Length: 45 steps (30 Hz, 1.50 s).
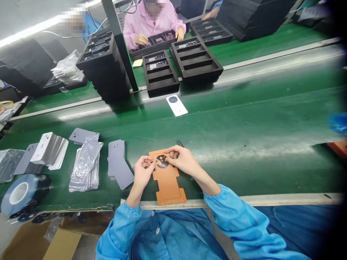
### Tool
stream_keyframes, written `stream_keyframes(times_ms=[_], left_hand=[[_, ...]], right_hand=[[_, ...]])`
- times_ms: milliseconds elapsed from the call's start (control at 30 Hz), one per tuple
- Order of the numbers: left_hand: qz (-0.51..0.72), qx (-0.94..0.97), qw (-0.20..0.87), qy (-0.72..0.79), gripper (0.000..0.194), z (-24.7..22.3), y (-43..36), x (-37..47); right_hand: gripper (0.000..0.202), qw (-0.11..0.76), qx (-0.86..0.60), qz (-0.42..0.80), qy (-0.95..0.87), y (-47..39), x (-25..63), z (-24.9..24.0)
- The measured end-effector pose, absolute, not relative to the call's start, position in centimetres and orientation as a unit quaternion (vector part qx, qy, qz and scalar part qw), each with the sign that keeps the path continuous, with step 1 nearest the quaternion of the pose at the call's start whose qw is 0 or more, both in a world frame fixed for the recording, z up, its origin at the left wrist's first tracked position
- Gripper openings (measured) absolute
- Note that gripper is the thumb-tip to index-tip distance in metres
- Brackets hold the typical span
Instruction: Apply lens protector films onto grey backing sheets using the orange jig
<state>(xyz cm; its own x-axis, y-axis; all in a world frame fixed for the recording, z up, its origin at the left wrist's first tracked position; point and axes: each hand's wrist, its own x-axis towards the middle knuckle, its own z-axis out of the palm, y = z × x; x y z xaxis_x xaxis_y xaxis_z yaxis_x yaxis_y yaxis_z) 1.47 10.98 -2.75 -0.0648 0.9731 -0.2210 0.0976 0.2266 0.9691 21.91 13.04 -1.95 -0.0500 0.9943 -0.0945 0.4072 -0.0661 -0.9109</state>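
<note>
While facing a green workbench (244, 159), has at far left a clear plastic-wrapped bundle (9, 164), with a wide blue film roll (5, 202) on a white core just in front. Next has grey cutout panels (28, 157), a leaning stack of white phone back panels (47, 150) beside them, a plastic-bagged bundle of panels (85, 168), and two overlapping grey panels (123, 173) set at an angle. Rests the left hand (143, 169), thumb and fingertips bent inward, at the left rim of a black round camera disc (162, 162), lying on the upper part of an orange notched plate (168, 186) with its lower end at the bench's front edge. Has beyond the plate a white phone back (178, 108) with a dark camera circle. Rests the right hand (183, 159) with thumb at the disc's right rim. Impossible to tell, for either hand, whether pinching or merely touching. Farther right, has a blurred blue object (338, 122) near the edge of view.
</note>
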Motion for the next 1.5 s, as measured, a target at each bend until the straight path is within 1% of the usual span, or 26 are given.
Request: stream_keyframes(times_ms=[333,500,967,1133,1400,1500], left_hand=[[0.423,0.474,0.481,0.605,0.019,-2.4,11.0,1.9],[0.415,0.483,0.468,0.613,0.019,-2.4,11.0,2.0],[0.413,0.48,0.468,0.617,0.019,-2.1,11.1,2.2],[0.414,0.48,0.466,0.617,0.019,-2.1,11.1,2.2],[0.395,0.501,0.463,0.615,0.016,-2.4,11.3,1.7],[0.389,0.522,0.438,0.62,0.015,-1.9,11.1,1.2]], right_hand=[[0.028,0.355,-0.587,0.423,-0.592,12.8,21.8,-2.2],[0.026,0.362,-0.585,0.428,-0.587,12.7,21.7,-2.2],[0.023,0.35,-0.575,0.52,-0.526,13.2,22.5,-1.9],[0.021,0.361,-0.571,0.523,-0.52,13.2,22.7,-2.2],[0.028,0.363,-0.56,0.525,-0.528,13.2,22.8,-3.3],[0.03,0.365,-0.553,0.529,-0.53,13.1,22.9,-3.3]])
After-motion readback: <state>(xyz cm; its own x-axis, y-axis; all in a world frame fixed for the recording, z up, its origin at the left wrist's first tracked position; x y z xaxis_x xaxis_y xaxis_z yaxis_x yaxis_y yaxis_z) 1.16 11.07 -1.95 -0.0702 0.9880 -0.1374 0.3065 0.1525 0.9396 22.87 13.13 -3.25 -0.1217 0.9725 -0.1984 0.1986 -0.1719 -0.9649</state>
